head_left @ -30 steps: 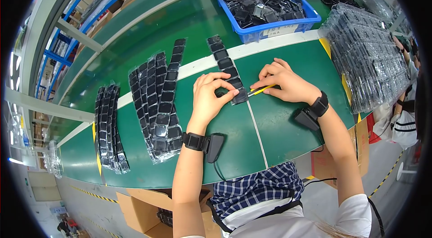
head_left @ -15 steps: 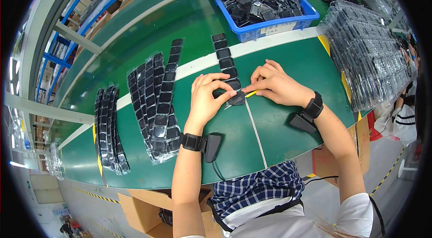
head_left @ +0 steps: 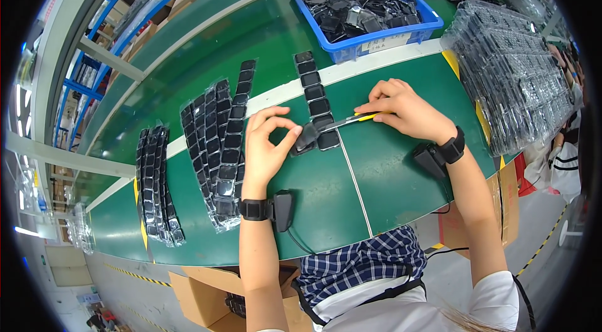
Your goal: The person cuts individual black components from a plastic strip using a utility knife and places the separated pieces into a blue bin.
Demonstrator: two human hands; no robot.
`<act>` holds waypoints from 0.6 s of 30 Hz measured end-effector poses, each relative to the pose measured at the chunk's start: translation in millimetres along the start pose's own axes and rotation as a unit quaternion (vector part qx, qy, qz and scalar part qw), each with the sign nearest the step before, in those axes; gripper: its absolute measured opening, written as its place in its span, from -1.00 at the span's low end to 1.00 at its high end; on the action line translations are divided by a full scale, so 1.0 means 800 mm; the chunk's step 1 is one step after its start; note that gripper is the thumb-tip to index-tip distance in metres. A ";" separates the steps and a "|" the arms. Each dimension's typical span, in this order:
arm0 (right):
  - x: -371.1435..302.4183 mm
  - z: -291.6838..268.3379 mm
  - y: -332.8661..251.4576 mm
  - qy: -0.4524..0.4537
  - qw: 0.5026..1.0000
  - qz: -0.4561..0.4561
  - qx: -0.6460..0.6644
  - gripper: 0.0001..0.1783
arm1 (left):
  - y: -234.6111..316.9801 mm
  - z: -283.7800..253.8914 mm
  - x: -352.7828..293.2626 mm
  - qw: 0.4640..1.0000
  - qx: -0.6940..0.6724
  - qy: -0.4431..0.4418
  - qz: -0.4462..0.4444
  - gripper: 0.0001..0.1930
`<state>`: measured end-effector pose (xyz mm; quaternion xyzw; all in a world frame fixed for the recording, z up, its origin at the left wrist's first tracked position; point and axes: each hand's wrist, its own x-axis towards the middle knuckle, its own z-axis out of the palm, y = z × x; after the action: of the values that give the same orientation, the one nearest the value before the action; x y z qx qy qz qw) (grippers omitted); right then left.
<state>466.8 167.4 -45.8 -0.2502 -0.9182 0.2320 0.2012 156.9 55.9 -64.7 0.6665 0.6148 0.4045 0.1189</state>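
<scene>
A strip of black square pieces in clear film (head_left: 314, 91) lies lengthwise in front of me across the green bench. My left hand (head_left: 269, 144) pinches a dark square piece (head_left: 306, 136) between thumb and fingers, just left of the strip's near end. In my right hand (head_left: 404, 109) is a slim yellow-and-silver tool (head_left: 348, 122); its exact kind is unclear. The silver end points left and reaches over the strip, close to the held piece. Whether its tip touches that piece I cannot tell.
More filled strips (head_left: 216, 144) lie in overlapping rows to the left, with another bundle (head_left: 153, 184) farther left. A blue bin (head_left: 342, 48) heaped with black squares stands beyond. Stacked clear trays (head_left: 511, 81) rise at the right. An open carton (head_left: 197, 297) sits below the bench edge.
My left hand has shifted left with a dark piece, away from the strip's end. My right hand has moved up and right, and the tool's silver part now shows.
</scene>
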 end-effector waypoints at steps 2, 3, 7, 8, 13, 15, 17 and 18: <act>0.003 0.010 -0.003 0.005 1.000 -0.002 -0.008 -0.58 | 0.000 -0.007 -0.003 0.999 0.040 -0.011 0.002 -0.83; 0.004 0.013 -0.005 0.009 1.000 -0.004 -0.016 -0.55 | 0.001 -0.007 -0.003 0.999 0.048 -0.008 0.005 -0.82; 0.008 0.016 -0.012 0.017 1.000 0.010 -0.017 -0.52 | 0.032 -0.007 0.000 0.992 0.092 -0.051 0.072 -0.67; 0.009 0.017 -0.011 0.013 1.000 0.007 -0.021 -0.52 | 0.037 -0.003 0.001 0.989 0.085 -0.080 0.086 -0.59; 0.008 0.027 -0.001 0.001 0.999 -0.026 -0.045 -0.55 | 0.032 0.020 -0.003 0.985 0.085 -0.103 0.108 -0.72; 0.007 0.020 -0.004 -0.032 0.999 -0.021 -0.026 -0.59 | 0.029 0.024 -0.001 0.985 0.080 -0.094 0.118 -0.77; 0.006 0.017 -0.007 -0.049 0.999 -0.011 -0.014 -0.59 | 0.022 0.030 0.003 0.992 0.052 -0.049 0.104 -0.85; 0.006 0.016 -0.008 -0.065 0.998 0.001 -0.004 -0.60 | 0.020 0.034 0.004 0.994 0.047 -0.039 0.089 -0.86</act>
<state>454.4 160.5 -51.5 -0.2360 -0.9300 0.2443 0.1402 186.5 64.5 -70.6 0.7385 0.5666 0.3577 0.0752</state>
